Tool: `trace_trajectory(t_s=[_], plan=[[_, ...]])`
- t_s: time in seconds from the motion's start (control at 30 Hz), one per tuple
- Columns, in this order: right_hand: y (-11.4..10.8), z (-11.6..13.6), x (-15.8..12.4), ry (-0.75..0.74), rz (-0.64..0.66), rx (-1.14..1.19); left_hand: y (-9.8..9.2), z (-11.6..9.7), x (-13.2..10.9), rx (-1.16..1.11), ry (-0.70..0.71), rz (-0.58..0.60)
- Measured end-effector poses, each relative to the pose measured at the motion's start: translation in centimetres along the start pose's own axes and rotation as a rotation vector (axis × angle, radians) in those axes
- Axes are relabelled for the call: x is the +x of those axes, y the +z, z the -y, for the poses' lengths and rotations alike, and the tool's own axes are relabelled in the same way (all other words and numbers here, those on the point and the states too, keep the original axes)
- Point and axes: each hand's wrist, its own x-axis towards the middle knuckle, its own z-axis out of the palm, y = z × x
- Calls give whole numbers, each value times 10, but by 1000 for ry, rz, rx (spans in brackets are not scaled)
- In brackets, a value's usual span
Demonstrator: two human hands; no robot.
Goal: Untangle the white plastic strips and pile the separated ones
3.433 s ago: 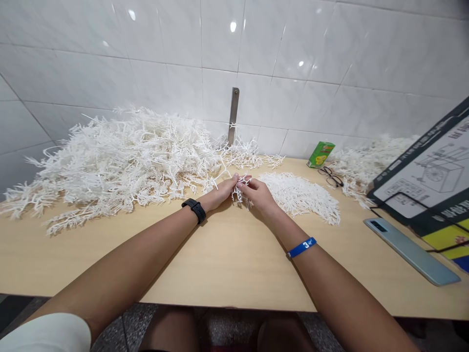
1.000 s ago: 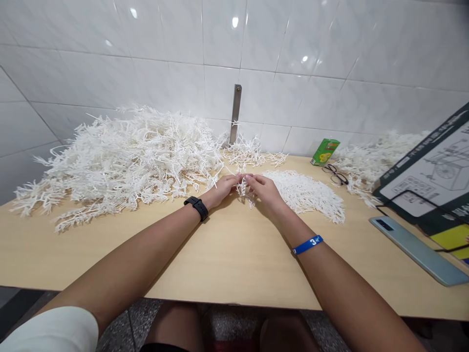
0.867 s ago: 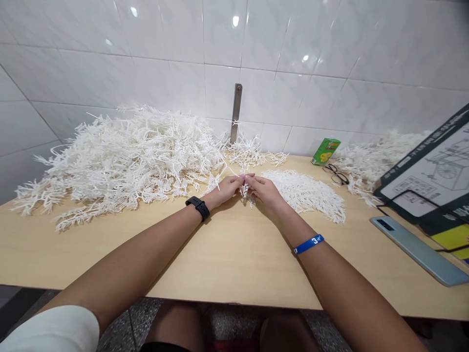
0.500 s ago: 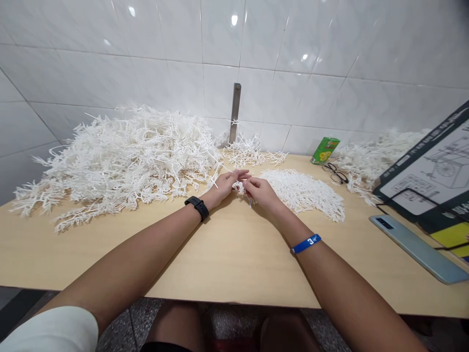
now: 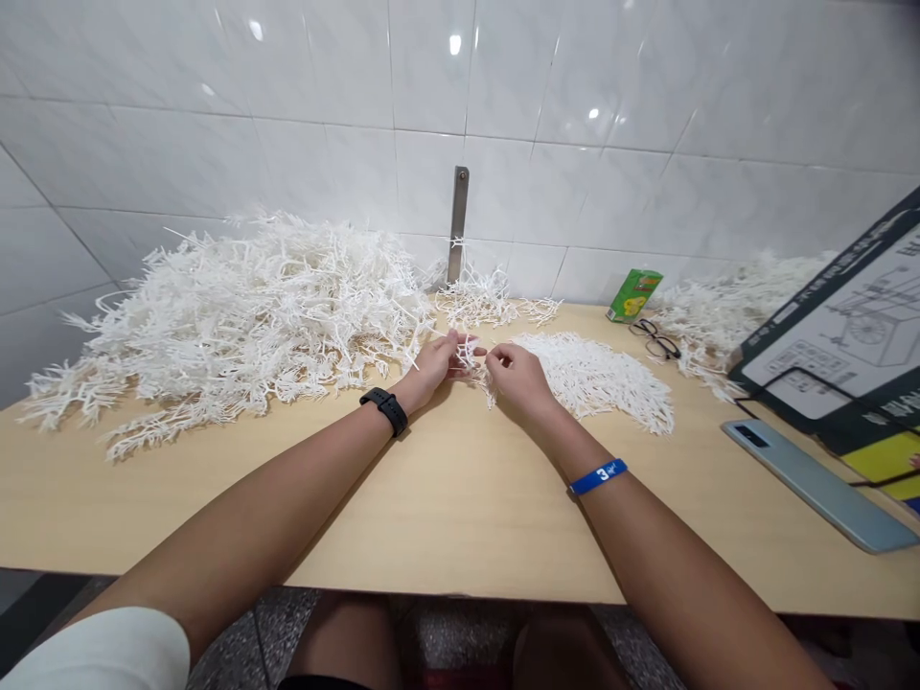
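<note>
Shiny white wall tiles (image 5: 575, 96) rise behind a light wood table (image 5: 446, 517). Both hands hold 1 small white branchy sprig (image 5: 469, 356) between them, near the table top. The left hand (image 5: 435, 369) has its fingers pressed on the left side of the sprig, and the right hand (image 5: 518, 377) pinches the right side with thumb and finger. The 2 hands are a bit farther apart than a moment before, so more of the sprig shows. Left of the grip sits a big heap of white sprigs (image 5: 251, 326). Just right of the grip lies a flat heap of sprigs (image 5: 596, 383). Past the grip is a small heap (image 5: 481, 302). Farther right are a green box (image 5: 633, 294), glasses (image 5: 654, 339) and a phone (image 5: 812, 484).
</note>
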Motion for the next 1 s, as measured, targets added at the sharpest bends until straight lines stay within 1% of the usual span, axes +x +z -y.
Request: trace_trajectory(t_s=[0.07, 0.1, 0.17, 0.3, 0.5, 0.57, 0.67, 0.73, 0.77, 0.87, 0.9, 0.93, 1.0], plan=[[-4, -4, 2, -30, -118, -98, 1, 1, -2, 48, 9, 77], [-6, -5, 2, -46, -159, -103, 1, 2, -2, 63, 14, 95], [-8, -2, 2, -60, -187, -45, 0, 4, -2, 70, 24, 116], [-6, 7, 0, -60, -81, 128, -1, 6, -1, 80, 37, 161], [1, 6, -1, -87, 109, 202, 1, 4, -5, 89, 64, 211], [1, 4, -1, -98, 178, 208, 1, 5, -5, 94, 95, 198], [3, 4, -3, -72, 246, 229, 2, 10, -3, 50, 142, 195], [6, 6, -5, -66, 265, 253, 1, 14, 2, -4, 125, 190], [7, 7, -6, -85, 276, 263, 1, 15, 5, -32, 109, 148], [10, 13, -9, -171, 311, 262, -1, 14, 9, -125, 77, -69], [10, 14, -10, -184, 306, 246, -1, 12, 9, -148, 57, -88], [10, 14, -9, -182, 280, 214, -1, 9, 8, -163, 35, -70], [7, 10, -7, -153, 170, 94, -1, 5, 4, -164, 8, 16]])
